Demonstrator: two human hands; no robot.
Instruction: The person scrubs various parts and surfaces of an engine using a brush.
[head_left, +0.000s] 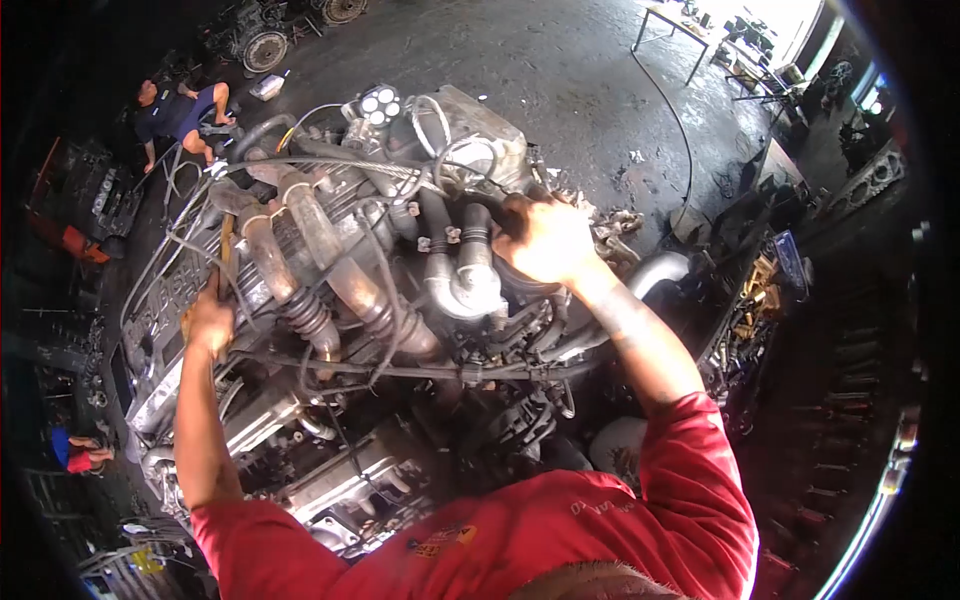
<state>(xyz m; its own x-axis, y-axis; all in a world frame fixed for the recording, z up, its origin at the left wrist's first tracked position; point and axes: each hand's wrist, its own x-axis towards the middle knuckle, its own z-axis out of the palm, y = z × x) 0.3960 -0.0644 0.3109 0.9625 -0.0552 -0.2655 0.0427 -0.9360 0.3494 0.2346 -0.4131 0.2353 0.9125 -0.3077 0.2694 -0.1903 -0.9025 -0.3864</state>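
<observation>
A large, dirty engine (400,270) with pipes, hoses and cables lies in front of me. At its left side, my left hand (208,325) is closed around the wooden handle of a hammer (227,240), whose head end rests by the pipes. My right hand (550,240) is over the right part of the engine, fingers curled at a dark round part, and bright light washes out its back. What those fingers grip is hidden. Just left of it are a bent metal pipe (468,290) and dark hoses with clamps. Two rusty pipes (310,220) run between my hands.
Two other people (180,115) (80,450) are off to the left. A tray of brass fittings and tools (755,300) stands at the right. Behind are a table (675,25), a cable (670,100) on the oily floor, and wheel-like parts (265,50).
</observation>
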